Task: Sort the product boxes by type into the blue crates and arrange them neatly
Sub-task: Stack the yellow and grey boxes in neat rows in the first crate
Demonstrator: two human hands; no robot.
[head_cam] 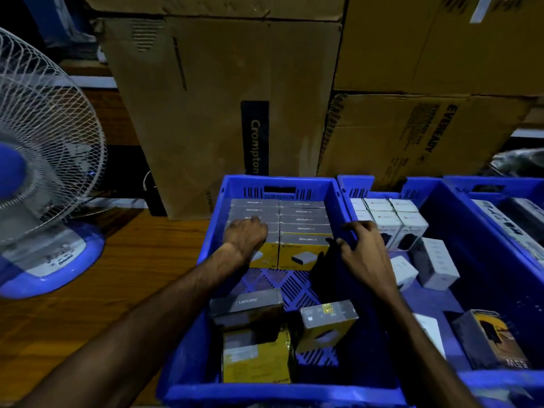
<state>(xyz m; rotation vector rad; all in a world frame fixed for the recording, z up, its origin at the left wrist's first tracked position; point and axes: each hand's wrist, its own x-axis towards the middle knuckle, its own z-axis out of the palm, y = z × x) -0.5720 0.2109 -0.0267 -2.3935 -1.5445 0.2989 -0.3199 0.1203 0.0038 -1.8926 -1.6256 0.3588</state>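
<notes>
Loose yellow boxes (256,337) are lying nearest in the left blue crate (188,334). Farther in, the left hand (245,235) is pressing relaxed fingers on the stacked rows (303,228) — the right hand (365,248) is hovering beside them, fingers spread, holding nothing.

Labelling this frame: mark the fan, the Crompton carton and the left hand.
fan (44,136), head view, on its wire grille.
Crompton carton (206,119), head view, on its front face.
left hand (245,235), head view, on its back.
</notes>
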